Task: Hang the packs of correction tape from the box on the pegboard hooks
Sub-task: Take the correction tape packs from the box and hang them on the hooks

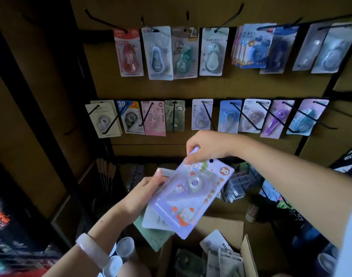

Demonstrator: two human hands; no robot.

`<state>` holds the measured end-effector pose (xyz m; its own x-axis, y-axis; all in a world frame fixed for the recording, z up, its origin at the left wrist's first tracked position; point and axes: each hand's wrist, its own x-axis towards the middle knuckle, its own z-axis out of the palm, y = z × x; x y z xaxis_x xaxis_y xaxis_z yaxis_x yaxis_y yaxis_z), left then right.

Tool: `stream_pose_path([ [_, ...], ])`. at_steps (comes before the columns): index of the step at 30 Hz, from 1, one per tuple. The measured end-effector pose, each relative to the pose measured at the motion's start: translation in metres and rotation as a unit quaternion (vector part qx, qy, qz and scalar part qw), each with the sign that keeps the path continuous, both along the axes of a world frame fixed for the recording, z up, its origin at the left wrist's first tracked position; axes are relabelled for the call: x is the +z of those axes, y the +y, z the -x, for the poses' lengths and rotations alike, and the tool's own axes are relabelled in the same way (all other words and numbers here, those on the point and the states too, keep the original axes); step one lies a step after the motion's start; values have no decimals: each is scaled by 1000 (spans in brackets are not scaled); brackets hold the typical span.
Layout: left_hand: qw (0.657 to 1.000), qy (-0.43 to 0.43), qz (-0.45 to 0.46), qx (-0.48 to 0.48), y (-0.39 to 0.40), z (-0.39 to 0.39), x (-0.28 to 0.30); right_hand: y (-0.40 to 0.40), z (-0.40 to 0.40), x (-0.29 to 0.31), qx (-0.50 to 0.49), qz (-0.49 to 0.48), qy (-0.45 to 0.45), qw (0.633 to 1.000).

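Note:
A lilac pack of correction tape point(193, 196) with cartoon prints and an orange "30" badge is held tilted in front of me, below the pegboard point(241, 86). My right hand point(209, 146) pinches its top edge near the hang hole. My left hand point(143, 190) grips a small stack of other packs point(155, 222) lying under the lilac one. The open cardboard box point(249, 254) sits at the bottom with several grey packs inside. Two rows of black hooks carry hung packs; the pink pack point(153, 116) in the lower row looks similar.
A dark shelf frame point(41, 120) runs down the left. Below the pegboard a shelf holds mixed stationery point(241, 184). Small white jars point(119, 254) stand near my left wrist. Bare hook tips point(239, 9) jut out above the top row.

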<state>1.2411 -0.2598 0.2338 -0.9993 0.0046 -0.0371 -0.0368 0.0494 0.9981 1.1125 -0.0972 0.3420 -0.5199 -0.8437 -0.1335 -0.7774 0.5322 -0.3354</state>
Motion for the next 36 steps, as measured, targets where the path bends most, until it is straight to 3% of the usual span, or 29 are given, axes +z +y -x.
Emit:
stream_pose_path([
  [6, 995, 47, -8, -93, 16, -8, 0, -1, -5, -16, -38, 92, -60, 993],
  [9, 997, 78, -8, -20, 22, -6, -2, 2, -4, -17, -75, 145, -72, 984],
  [13, 982, 153, 16, 107, 20, -5, 0, 14, -5, -13, -201, 282, -61, 936],
  [18, 970, 188, 35, 151, 11, -3, 11, 17, -24, -36, -178, 244, -207, 931],
  [22, 974, 129, -1, 186, 0, -5, 5, -4, -30, -55, -217, 298, -242, 897],
  [25, 968, 89, -40, 232, -19, -11, -8, -25, -32, -66, -223, 290, -205, 908],
  [29, 944, 48, -23, 326, -48, -21, -21, -54, -36, -67, -197, 277, -100, 935],
  [36, 924, 27, 2, 380, -85, -38, -30, -91, -27, -61, -227, 304, -44, 924],
])
